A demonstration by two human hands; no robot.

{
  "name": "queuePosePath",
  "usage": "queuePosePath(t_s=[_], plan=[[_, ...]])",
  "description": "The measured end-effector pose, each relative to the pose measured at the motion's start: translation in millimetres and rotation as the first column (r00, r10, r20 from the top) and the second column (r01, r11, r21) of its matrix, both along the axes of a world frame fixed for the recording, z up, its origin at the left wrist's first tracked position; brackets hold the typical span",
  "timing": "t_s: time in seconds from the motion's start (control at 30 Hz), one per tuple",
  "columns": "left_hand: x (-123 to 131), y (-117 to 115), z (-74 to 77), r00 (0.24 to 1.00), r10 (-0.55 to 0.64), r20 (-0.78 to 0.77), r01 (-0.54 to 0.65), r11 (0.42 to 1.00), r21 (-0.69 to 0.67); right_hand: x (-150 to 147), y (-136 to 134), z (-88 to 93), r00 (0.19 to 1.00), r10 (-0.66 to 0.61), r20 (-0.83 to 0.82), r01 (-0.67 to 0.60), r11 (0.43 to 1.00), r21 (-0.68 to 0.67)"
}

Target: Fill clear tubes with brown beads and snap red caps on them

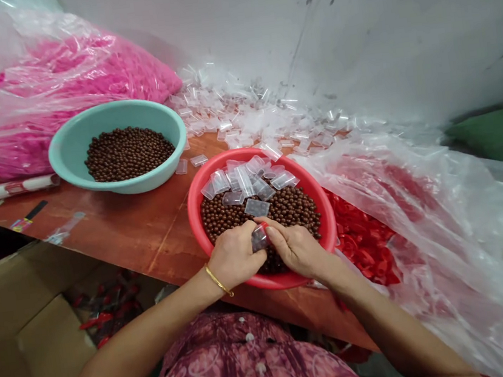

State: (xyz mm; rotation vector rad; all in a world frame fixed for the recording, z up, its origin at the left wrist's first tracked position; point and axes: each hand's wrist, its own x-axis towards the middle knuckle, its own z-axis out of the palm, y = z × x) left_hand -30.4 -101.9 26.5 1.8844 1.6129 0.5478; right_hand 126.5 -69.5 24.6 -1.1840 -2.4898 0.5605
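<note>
Both my hands work over a red bowl filled with small brown balls. A small clear plastic bag sits between them. My left hand, with a gold bangle at the wrist, is closed on the bag's left side. My right hand pinches the bag from the right. Several empty clear bags lie on top of the balls at the bowl's far side.
A teal bowl of brown balls stands at the back left on the brown table. Behind it lies a big sack of pink pieces. Loose clear bags pile against the wall. A sack of red pieces lies right; a cardboard box stands lower left.
</note>
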Motion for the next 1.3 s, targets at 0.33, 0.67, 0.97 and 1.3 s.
queuePosePath(t_s=[0.33,0.67,0.97,1.3], plan=[[-1.8,0.8,3.8,0.998,-0.024,0.056,0.024,1.000,0.008,-6.3,13.9,16.1,0.822,-0.299,-0.484,0.209,0.950,-0.232],[-2.3,1.2,-0.8,0.989,-0.139,-0.044,0.140,0.990,0.001,-37.4,14.3,1.5,0.823,-0.088,-0.561,-0.136,0.929,-0.345],[-0.3,-2.8,-4.3,0.974,-0.055,-0.218,0.075,0.994,0.083,-40.6,18.0,16.4,0.901,0.099,-0.423,-0.233,0.932,-0.278],[3.2,-5.7,-3.4,0.939,-0.104,-0.329,0.155,0.979,0.133,-39.5,10.1,2.2,0.814,-0.075,-0.576,-0.172,0.917,-0.361]])
